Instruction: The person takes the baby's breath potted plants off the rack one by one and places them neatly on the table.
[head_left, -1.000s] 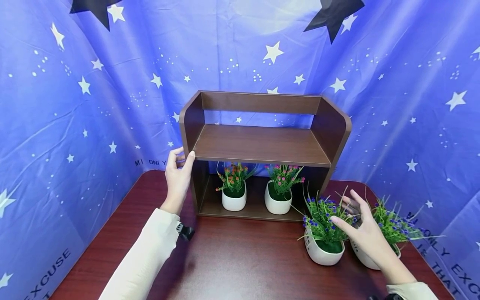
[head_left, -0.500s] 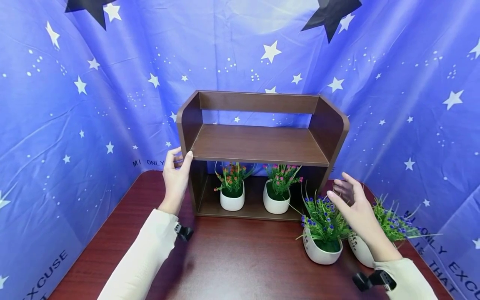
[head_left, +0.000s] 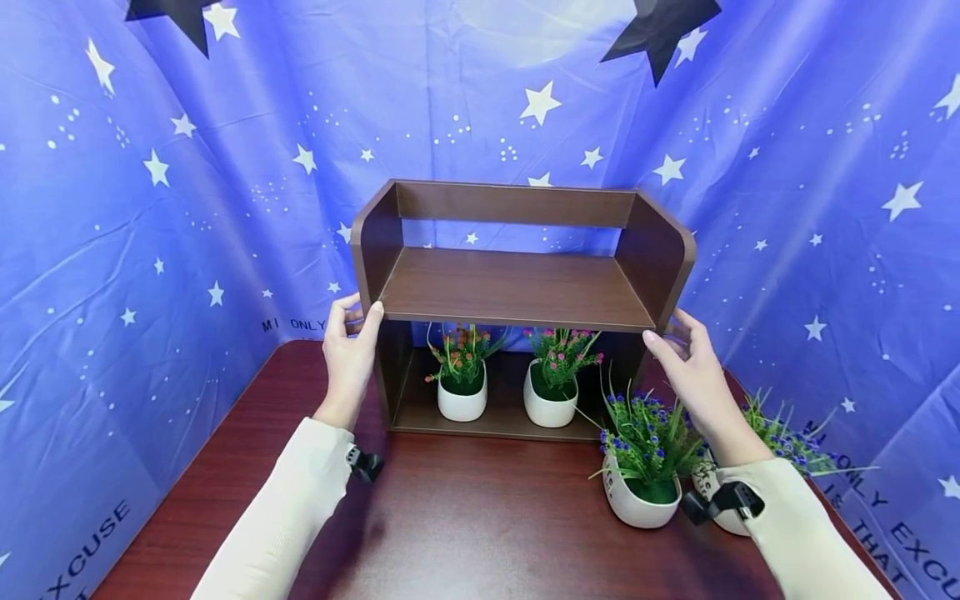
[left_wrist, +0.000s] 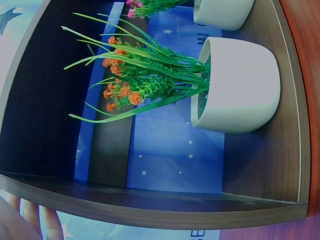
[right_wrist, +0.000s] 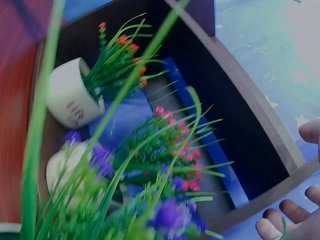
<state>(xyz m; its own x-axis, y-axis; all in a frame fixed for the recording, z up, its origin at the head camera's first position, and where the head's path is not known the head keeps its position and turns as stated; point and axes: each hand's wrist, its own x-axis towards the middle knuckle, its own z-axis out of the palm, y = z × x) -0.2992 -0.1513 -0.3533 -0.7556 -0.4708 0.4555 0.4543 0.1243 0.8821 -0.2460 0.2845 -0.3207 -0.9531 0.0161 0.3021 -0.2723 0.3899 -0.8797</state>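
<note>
A brown two-tier shelf (head_left: pixel 517 287) stands on the table. My left hand (head_left: pixel 350 358) holds its left side panel, thumb at the front edge and fingers along the outside; those fingers (left_wrist: pixel 32 219) show past the panel in the left wrist view. My right hand (head_left: pixel 693 375) is at the right panel with thumb and fingers spread, the thumb tip right by the front edge. On the lower tier sit two white pots, one with orange flowers (left_wrist: pixel 240 85) and one with pink flowers (head_left: pixel 551 404). The upper tier bears nothing.
A white pot with blue-purple flowers (head_left: pixel 641 500) stands in front of the shelf's right end. Another blue-flowered pot (head_left: pixel 731 521) is beside it, partly hidden by my right arm. Behind the red-brown table (head_left: pixel 465 517) hangs a blue star-printed curtain (head_left: pixel 480 92).
My right hand has moved up and left, from over the blue-flowered pots to the shelf's right panel. My left hand stays on the left panel. The pots have not moved.
</note>
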